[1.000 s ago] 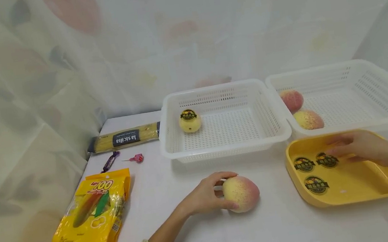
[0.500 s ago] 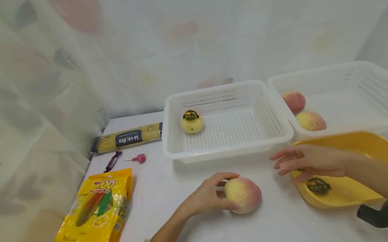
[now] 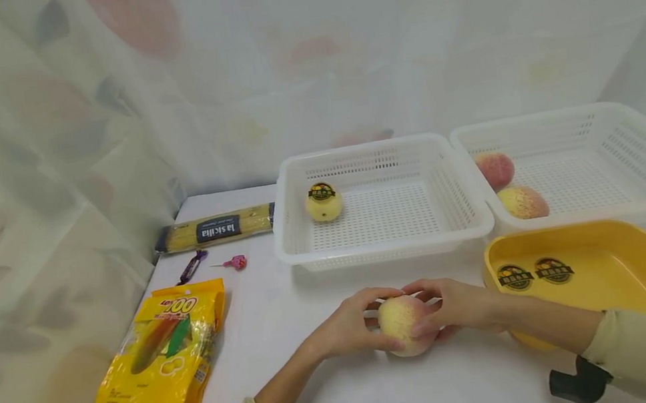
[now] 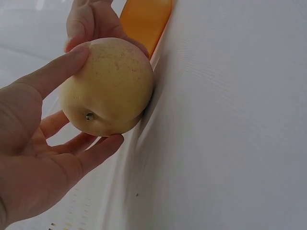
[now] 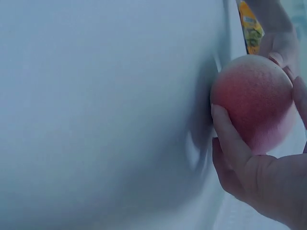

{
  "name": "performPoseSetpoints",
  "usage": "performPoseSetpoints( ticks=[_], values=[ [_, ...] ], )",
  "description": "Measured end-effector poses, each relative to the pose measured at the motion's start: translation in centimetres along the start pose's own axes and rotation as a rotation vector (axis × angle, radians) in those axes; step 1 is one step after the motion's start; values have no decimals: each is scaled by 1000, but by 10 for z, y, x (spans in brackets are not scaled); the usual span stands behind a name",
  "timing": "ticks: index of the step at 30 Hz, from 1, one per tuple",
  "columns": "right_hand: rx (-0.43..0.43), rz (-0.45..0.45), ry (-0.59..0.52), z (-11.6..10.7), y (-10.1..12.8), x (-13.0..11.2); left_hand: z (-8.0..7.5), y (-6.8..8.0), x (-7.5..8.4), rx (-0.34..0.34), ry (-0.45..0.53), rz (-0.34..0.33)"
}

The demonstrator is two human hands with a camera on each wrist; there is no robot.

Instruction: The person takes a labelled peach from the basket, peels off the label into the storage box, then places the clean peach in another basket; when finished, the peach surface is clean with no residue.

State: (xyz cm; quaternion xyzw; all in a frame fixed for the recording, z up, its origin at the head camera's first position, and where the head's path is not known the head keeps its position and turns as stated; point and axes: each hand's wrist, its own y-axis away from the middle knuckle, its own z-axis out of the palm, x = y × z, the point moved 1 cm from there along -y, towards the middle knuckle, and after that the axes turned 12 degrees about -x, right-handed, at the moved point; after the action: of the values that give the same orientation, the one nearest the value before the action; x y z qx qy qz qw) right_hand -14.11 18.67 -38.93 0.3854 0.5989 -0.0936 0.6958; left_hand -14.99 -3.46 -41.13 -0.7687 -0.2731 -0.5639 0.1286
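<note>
A yellow and pink peach [image 3: 400, 326] rests on the white table between both hands. My left hand [image 3: 350, 327] grips its left side with thumb and fingers. From the right, my right hand [image 3: 463, 305] holds the blushed side. The stem pit of the peach [image 4: 108, 91] shows in the left wrist view, close to the left fingers [image 4: 103, 151]. Across the red side of the peach [image 5: 254, 98] lie the right fingers [image 5: 230, 139] in the right wrist view. To the right, a yellow tray [image 3: 616, 273] bears black-and-gold labels [image 3: 515, 277]; my right forearm covers its near left part.
Behind the hands stands a white basket [image 3: 385, 245] holding a labelled pale fruit [image 3: 324, 209]. A second white basket [image 3: 620, 208] holds two peaches [image 3: 523, 202]. At left lie a yellow candy bag [image 3: 160, 356], spaghetti pack [image 3: 217, 228], purple-wrapped candy [image 3: 192, 266] and lollipop [image 3: 236, 262].
My right hand has moved left from the labels in the yellow tray to the peach and now holds its right side. The left hand has kept its grip on the peach.
</note>
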Motion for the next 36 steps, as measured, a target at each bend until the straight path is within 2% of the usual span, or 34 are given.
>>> performPoseSetpoints(
  ticks=[4,7,10,13,15,17,19,21,23,25,27,29,31,34,36],
  values=[
    [31,16,-5,2,-2,0,-1,0,2,-10,-25,-7],
    [25,8,-22,2,-2,1,-6,2,5,-30,-79,-1],
    [18,-4,-30,2,-1,1,-17,9,14,-33,-102,24],
    [11,-10,-31,3,-1,1,-36,22,29,3,-45,87],
    [11,-8,-37,3,-1,1,-50,33,38,52,19,162],
    [11,-4,-35,3,-1,0,-64,45,44,130,71,232],
    [14,-3,-35,3,0,0,-78,55,48,240,96,296],
    [18,-7,-34,3,0,0,-91,64,47,378,94,326],
    [23,-10,-33,4,0,1,-104,71,43,518,76,304],
    [27,-12,-36,4,0,1,-115,76,34,635,52,235],
    [30,-13,-40,4,0,2,-123,78,23,697,51,150],
    [33,-10,-35,5,0,2,-128,78,11,712,50,55],
    [34,-6,-27,5,0,4,-130,75,-1,688,76,0],
    [33,-2,-22,5,-1,5,-128,70,-16,608,131,-16],
    [30,-2,-30,5,0,5,-126,66,-22,550,175,9]
  ],
)
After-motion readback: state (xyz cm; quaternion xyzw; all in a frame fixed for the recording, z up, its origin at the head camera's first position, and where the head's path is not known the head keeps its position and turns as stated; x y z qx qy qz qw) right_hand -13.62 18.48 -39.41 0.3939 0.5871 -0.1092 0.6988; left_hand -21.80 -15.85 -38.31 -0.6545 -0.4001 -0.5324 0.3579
